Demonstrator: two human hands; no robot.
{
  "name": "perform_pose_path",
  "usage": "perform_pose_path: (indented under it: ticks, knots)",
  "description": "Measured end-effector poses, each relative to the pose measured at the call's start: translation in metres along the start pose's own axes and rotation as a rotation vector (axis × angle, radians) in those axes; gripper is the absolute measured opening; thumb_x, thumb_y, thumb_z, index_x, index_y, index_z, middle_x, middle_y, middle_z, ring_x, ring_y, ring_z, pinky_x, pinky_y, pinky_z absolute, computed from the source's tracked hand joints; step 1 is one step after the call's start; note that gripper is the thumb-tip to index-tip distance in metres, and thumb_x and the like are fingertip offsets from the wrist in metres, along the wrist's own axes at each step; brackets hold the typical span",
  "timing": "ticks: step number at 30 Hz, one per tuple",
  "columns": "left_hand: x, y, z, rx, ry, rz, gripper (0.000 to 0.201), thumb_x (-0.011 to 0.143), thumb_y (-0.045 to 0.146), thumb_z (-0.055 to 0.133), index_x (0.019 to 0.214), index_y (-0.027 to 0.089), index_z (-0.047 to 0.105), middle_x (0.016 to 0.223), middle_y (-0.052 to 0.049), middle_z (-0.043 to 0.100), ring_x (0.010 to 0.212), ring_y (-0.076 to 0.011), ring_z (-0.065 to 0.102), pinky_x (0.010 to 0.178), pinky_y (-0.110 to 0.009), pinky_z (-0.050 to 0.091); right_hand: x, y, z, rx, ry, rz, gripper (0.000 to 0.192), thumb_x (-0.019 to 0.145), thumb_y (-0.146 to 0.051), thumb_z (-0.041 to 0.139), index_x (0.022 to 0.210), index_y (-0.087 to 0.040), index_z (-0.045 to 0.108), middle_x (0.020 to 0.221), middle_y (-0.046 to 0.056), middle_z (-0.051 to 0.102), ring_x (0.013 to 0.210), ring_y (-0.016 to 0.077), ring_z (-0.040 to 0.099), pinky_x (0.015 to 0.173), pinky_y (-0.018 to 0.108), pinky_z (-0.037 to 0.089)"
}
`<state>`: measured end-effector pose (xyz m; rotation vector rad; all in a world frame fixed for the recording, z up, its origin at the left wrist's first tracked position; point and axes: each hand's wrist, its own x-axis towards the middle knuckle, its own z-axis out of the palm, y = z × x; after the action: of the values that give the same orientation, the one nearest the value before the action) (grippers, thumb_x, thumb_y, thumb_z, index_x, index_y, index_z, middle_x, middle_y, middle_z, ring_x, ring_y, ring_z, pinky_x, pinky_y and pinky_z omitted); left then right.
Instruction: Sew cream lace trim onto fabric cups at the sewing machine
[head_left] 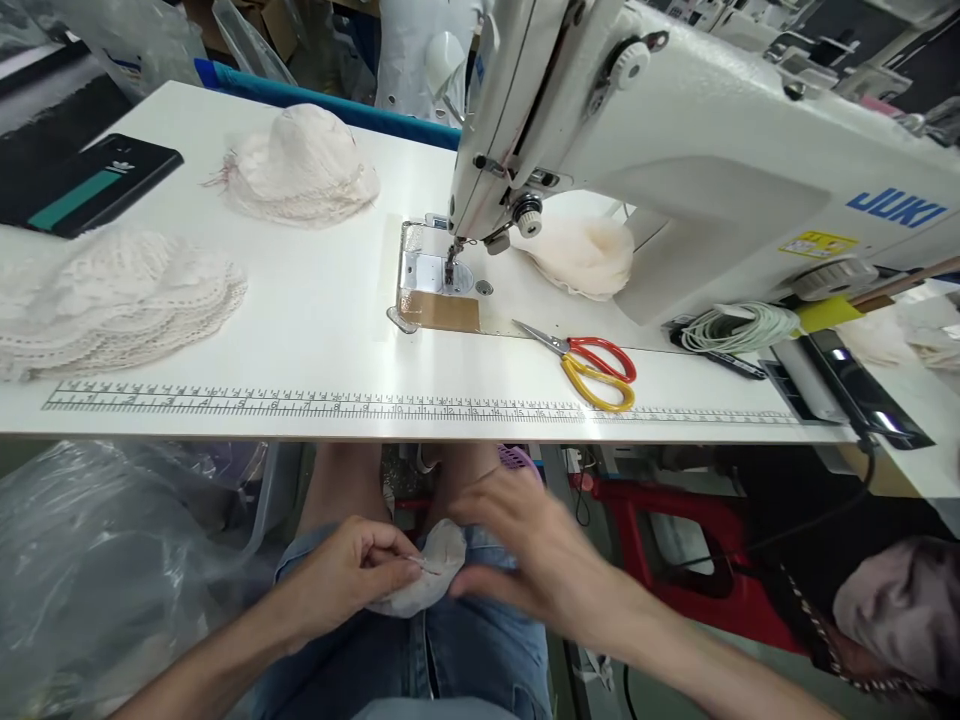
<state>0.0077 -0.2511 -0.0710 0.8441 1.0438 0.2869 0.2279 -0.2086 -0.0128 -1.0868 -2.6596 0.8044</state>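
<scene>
- The left hand (367,560) pinches a small white fabric piece (444,555) between thumb and fingers, over the person's lap, just off the near edge of the tabletop (315,300).
- The right hand (517,545), blurred, is spread with its thumb at the fabric's right side; whether it touches the cloth, I cannot tell.
- A thin reddish line shows on the fabric, beside the left thumb.
- A white sewing machine (675,130) marked JUKI stands on the tabletop, its needle end above a metal plate (431,272).
- Scissors (564,347) with one red and one yellow handle lie toward the near edge, partly over a printed ruler (405,408) that runs along that edge.
- A stack of white pieces (112,300) with dotted borders lies by the left edge.
- A cream pile (304,165) sits near the far edge; another cream piece (581,250) rests under the machine's arm.
- A black item with a green stripe (97,185) lies by the far left corner.
</scene>
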Motion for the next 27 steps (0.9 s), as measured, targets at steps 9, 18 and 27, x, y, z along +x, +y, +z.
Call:
perform_pose_path:
  ticks: [9,18,27]
  knots:
    - [-0.008,-0.002,-0.004,-0.088,-0.024,0.022,0.028,0.065,0.035,0.072,0.075,0.011,0.065,0.058,0.004,0.052,0.056,-0.0094,0.039,0.052,-0.020,0.024,0.014,0.008,0.057,0.965,-0.306,0.396,0.042,0.070,-0.054,0.067,0.070,-0.014,0.057,0.061,-0.005,0.048,0.058,0.0083,0.042,0.053,0.019,0.032]
    - [-0.002,0.001,-0.003,-0.011,-0.041,0.029,0.013,0.068,0.024,0.066,0.071,0.011,0.066,0.057,0.004,0.057,0.054,-0.0093,0.044,0.053,-0.019,0.028,0.011,0.013,0.048,1.050,-0.322,0.369,0.037,0.068,-0.048,0.071,0.073,-0.013,0.060,0.066,-0.003,0.052,0.063,0.0085,0.044,0.057,0.019,0.035]
    - [-0.004,0.009,-0.001,0.073,-0.051,0.010,0.011,0.070,0.017,0.064,0.079,0.014,0.068,0.071,0.001,0.070,0.069,-0.0139,0.060,0.061,-0.018,0.038,0.012,0.016,0.052,1.101,-0.310,0.382,0.033,0.069,-0.044,0.071,0.075,-0.013,0.061,0.067,-0.002,0.053,0.065,0.0093,0.045,0.059,0.020,0.036]
